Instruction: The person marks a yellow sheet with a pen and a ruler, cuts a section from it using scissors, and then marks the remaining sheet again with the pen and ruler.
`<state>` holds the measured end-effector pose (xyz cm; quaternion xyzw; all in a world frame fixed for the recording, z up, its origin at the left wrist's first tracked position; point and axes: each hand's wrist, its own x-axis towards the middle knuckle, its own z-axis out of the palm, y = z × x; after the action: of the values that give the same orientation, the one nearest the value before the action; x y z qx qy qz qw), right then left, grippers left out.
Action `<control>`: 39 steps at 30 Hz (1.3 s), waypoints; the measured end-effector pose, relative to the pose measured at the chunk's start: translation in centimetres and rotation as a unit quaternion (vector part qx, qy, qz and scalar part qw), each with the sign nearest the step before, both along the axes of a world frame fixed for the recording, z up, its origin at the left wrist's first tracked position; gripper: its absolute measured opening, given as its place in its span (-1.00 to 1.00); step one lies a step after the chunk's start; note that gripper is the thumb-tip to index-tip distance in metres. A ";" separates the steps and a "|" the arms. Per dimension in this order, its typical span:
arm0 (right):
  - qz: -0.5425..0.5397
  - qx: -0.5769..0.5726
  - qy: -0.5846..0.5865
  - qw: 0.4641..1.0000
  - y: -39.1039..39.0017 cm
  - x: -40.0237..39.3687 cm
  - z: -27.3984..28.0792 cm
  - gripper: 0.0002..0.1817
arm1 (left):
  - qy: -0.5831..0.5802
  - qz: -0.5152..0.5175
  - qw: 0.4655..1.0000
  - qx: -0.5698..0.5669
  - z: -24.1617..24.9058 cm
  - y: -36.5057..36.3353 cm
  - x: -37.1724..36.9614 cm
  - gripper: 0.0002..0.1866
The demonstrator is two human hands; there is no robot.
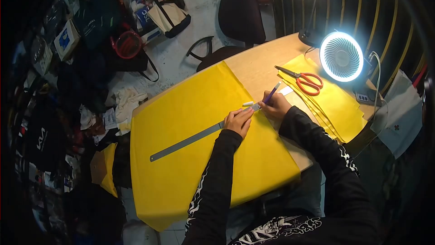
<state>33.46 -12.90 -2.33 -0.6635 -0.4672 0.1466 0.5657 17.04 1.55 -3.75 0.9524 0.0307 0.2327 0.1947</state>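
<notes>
A large yellow sheet (190, 104) is spread over the table, with a long metal ruler (186, 142) lying slantwise across it. My left hand (239, 121) rests on the ruler near its right end, fingers stretched out and pressing it flat. In my right hand (275, 106) is a purple pen (272, 92), gripped between closed fingers, its white end pointing up and away. The pen's tip is hidden by the hand, close to the ruler's right end. A small white piece (248, 103) lies just beyond my left fingertips.
Scissors with orange handles (310, 84) lie on a stack of folded yellow sheets (349, 120) at the right of the wooden table (258, 61). A lit round fan (341, 57) stands behind them. Beyond the table is a dark chair (241, 18); bags and clutter fill the left side.
</notes>
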 end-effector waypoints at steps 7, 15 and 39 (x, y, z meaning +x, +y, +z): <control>-0.004 -0.017 -0.027 0.999 -0.1 0.1 0.3 -0.73 | 0.001 0.003 1.000 -0.002 0.1 -0.1 -0.1 -0.62; 0.003 0.001 -0.015 1.000 0.1 0.3 -0.2 -0.73 | -0.003 0.002 1.000 -0.003 0.1 -0.1 0.0 -0.63; -0.013 -0.011 -0.032 0.999 -0.2 -0.1 0.6 -0.73 | 0.009 0.003 1.000 -0.003 0.1 0.0 0.0 -0.62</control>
<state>33.36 -13.06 -1.76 -0.6797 -0.4752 0.1228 0.5451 17.01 1.53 -3.68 0.9536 0.0361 0.2250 0.1968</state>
